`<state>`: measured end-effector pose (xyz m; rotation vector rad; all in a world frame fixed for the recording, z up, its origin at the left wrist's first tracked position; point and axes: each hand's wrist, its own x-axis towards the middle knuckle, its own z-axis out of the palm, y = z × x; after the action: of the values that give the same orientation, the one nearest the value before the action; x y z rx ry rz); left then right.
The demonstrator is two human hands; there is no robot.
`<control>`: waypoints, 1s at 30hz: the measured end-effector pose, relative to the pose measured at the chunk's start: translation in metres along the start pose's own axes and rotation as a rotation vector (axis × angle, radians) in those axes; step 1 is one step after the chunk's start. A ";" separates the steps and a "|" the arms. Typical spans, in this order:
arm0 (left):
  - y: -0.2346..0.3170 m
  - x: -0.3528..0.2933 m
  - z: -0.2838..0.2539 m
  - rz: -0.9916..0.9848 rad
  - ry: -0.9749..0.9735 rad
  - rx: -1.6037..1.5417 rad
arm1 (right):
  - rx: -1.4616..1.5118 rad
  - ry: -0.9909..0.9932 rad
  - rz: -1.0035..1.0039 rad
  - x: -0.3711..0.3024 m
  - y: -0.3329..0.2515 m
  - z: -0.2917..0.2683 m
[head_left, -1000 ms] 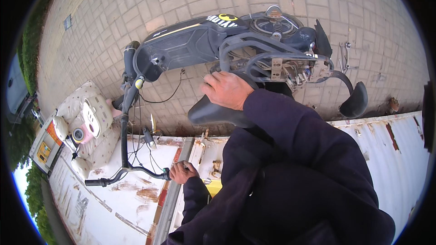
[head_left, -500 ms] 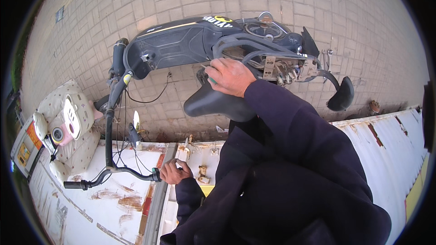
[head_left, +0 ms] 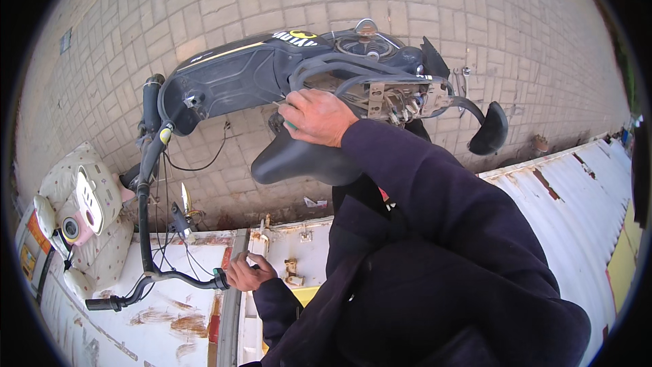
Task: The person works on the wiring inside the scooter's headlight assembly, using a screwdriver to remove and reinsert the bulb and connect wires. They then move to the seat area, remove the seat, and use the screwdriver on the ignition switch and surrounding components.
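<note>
A dark electric bike (head_left: 231,71) spans the view, with its black saddle (head_left: 309,160) towards me and its handlebar (head_left: 180,273) on the left. My left hand (head_left: 250,272) is closed around the handlebar's right-hand grip (head_left: 219,278). At the saddle's far edge, my right hand (head_left: 316,117) forms a fist, back of the hand up. A bit of green handle (head_left: 291,125) shows between its fingers and a thin light shaft (head_left: 277,102) juts out beyond them, like a screwdriver. Where the shaft's tip meets the bike is unclear. Right of this hand, wires and connectors (head_left: 407,103) lie exposed in the frame.
Wrenches (head_left: 465,78) lie on the brick paving beyond the rear mudguard (head_left: 489,129). A padded cover (head_left: 105,231) with a pink-and-white panel sits at the left. Rust-marked white metal surfaces (head_left: 543,170) run along the near side. Loose cables (head_left: 163,231) hang by the handlebar.
The whole view has shifted, so the bike and both hands appear farther left. My left hand stays on the grip and my right fist stays by the saddle.
</note>
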<state>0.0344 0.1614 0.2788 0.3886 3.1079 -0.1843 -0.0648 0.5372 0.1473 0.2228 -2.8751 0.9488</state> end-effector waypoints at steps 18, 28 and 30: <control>0.241 0.095 0.078 -0.186 -0.229 -0.436 | 0.891 0.217 0.499 -0.118 0.057 -0.204; 0.296 0.101 0.121 -0.400 -0.164 -0.115 | 0.841 0.453 1.223 -0.367 0.333 -0.358; 0.297 0.103 0.124 -0.414 -0.177 -0.099 | 0.920 0.354 1.348 -0.404 0.364 -0.354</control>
<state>0.0067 0.4582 0.1195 -0.2631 2.9634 -0.0600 0.2890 1.0805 0.1598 -1.7457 -1.7424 2.0493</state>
